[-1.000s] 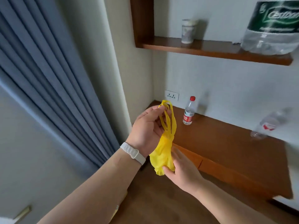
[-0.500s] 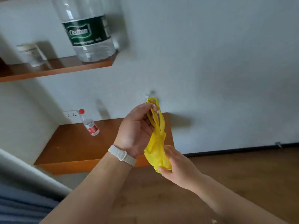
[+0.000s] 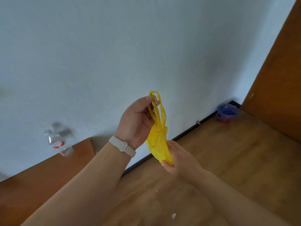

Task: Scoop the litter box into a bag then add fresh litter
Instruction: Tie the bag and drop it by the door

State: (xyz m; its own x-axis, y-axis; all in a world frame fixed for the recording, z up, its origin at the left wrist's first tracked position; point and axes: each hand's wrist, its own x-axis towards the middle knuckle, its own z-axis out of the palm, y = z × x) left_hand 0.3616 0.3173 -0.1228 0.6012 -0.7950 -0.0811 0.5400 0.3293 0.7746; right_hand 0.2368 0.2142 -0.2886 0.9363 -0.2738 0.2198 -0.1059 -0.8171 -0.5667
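The left hand [image 3: 136,121] pinches the crumpled yellow plastic bag [image 3: 158,141] by its handles; the right hand [image 3: 180,160], blurred, seemingly pinches its bottom.

Bag [image 3: 158,136] strung btwn hands: top in L hand [image 3: 138,121], bottom in R hand [image 3: 179,159], just below-right. Left of them, bottle [image 3: 59,142] on desk [image 3: 40,176], at back edge nr right end, by wall [image 3: 114,54]. Far right, bin [image 3: 227,112] on floor [image 3: 236,160], in corner btwn wall & panel [image 3: 280,79]. Scrap [image 3: 174,215] on floor, front.

I've got the yellow plastic bag [image 3: 158,141] all scrunched up and hanging upright, loop handles in my left hand [image 3: 136,121], bottom pinched by my right hand [image 3: 180,160].
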